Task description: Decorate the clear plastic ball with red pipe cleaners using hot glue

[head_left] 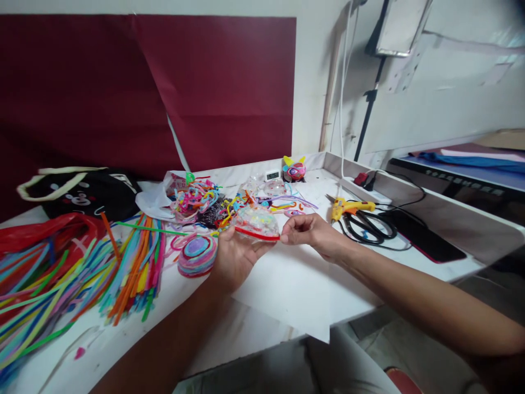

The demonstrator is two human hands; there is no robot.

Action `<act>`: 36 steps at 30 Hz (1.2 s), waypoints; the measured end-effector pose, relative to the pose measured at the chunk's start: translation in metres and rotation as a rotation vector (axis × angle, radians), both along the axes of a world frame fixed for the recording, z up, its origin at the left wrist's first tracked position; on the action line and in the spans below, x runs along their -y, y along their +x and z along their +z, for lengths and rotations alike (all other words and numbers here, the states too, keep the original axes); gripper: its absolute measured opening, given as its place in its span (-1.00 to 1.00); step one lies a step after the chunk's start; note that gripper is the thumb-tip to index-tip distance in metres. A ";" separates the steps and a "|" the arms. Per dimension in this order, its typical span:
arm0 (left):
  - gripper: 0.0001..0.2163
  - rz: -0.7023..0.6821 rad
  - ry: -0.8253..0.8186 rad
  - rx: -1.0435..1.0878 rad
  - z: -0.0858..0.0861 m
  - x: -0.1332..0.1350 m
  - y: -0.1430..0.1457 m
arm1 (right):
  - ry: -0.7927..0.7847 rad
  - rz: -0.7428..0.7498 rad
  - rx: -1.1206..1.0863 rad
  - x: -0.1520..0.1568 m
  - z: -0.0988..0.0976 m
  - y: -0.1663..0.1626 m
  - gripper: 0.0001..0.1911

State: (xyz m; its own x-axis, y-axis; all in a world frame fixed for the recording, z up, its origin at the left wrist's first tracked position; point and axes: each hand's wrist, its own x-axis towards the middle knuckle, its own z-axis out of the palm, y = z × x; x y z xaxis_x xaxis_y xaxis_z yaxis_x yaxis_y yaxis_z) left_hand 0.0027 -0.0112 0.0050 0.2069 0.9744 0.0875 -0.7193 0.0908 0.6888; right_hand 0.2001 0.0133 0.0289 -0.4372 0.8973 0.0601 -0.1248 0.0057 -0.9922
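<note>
White worktop [123,339] runs across the view, with a loose white sheet of paper [287,290] hanging over its near edge. Just above that sheet, both hands hold a small clear plastic zip bag with a red seal strip [256,223], stuffed with tiny multicoloured bits.

The left hand [235,257] cups the bag from below, with its fingers curled around the left end. The right hand [311,232] pinches the right end of the red strip between thumb and forefinger, the other fingers tucked in. The bag is off the table, between the two hands.

In my judgement, it handles best with the strip kept level and the left palm taking the weight. A light pinch on the strip alone should stop the small bits from spilling or bunching.

Just left of the left hand lies a flat round coil of pink, blue and purple fuzzy wire [197,254]. Farther left, a spread bundle of straight colourful pipe cleaners [82,273] lies partly on a red plastic bag [41,230].

To the right, a yellow glue gun [350,208] rests beside black-handled scissors [369,227]. Beyond the hands is a tangle of bent colourful wires [197,197], with a black fabric tote with cream handles [82,191] at the far left. Maroon paper [164,82] covers the wall behind.
</note>
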 end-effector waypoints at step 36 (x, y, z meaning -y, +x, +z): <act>-0.49 0.075 -0.117 -0.088 -0.002 -0.002 0.004 | 0.088 -0.011 0.265 -0.010 0.000 -0.001 -0.83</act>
State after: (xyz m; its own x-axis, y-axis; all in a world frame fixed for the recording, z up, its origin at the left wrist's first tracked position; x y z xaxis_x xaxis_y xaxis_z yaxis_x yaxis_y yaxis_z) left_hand 0.0064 -0.0094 0.0025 0.1349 0.9899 -0.0430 -0.6646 0.1226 0.7371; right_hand 0.1995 0.0234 0.0293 -0.4381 0.8986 0.0229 0.1394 0.0930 -0.9859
